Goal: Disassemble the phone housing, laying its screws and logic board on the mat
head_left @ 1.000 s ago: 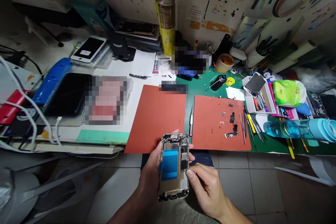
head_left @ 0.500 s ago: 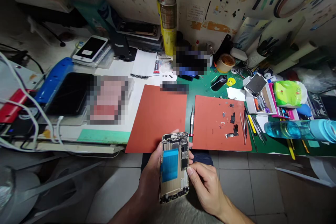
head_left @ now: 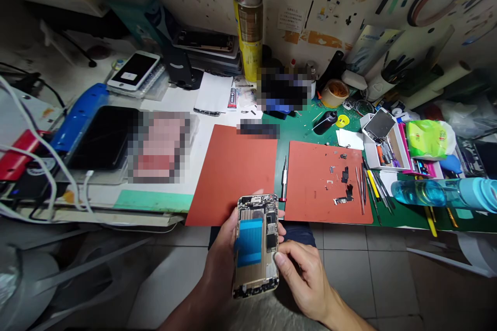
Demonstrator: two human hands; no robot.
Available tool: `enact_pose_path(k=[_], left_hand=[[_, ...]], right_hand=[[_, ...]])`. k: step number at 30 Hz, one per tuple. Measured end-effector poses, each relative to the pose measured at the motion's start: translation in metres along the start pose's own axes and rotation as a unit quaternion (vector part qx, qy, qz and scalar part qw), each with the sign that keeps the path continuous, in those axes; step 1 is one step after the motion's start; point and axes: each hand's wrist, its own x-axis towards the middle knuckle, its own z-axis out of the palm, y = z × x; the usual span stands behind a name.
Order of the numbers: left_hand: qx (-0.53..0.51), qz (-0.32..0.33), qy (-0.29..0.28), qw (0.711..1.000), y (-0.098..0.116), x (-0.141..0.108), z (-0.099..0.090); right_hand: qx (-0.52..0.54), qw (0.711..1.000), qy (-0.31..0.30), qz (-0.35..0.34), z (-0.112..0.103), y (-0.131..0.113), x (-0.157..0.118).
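An opened gold phone housing (head_left: 267, 276) is held tilted in front of the bench edge, its inside facing me. A blue adhesive sheet (head_left: 249, 242) covers part of its bare interior, and a dark logic board (head_left: 272, 238) runs along the right side. My left hand (head_left: 223, 240) wraps round the housing from behind and the left, with fingertips showing past its right edge. My right hand (head_left: 303, 276) is closed, thumb and bent index finger pinching at the housing's lower right edge. Whether a small part is between those fingertips is hidden.
Two red-brown mats lie ahead: the left mat (head_left: 236, 170) and the right mat (head_left: 306, 181), which bears small phone parts (head_left: 345, 183). A screwdriver (head_left: 284, 181) lies between them. Tweezers and tools (head_left: 375, 181), a blue water bottle (head_left: 442, 192) and a spray can (head_left: 248, 31) stand around.
The phone housing has shifted slightly left in my left hand's hold. My right thumb sits slightly lower along its right edge. The bench things look unchanged.
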Motion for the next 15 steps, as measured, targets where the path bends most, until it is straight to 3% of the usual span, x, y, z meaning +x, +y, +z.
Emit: enact_pose_path(k=[7,15], left_hand=[[0.052,0.083,0.039,0.994,0.0014,0.0044,-0.0063],[0.07,0.074,0.062,0.993,0.0075,0.0049,-0.0003]], right_hand=[[0.017,0.999,-0.033,0.005,0.0006,0.0,-0.003],[0.027,0.998,-0.042,0.03,0.0013,0.0033,-0.0025]])
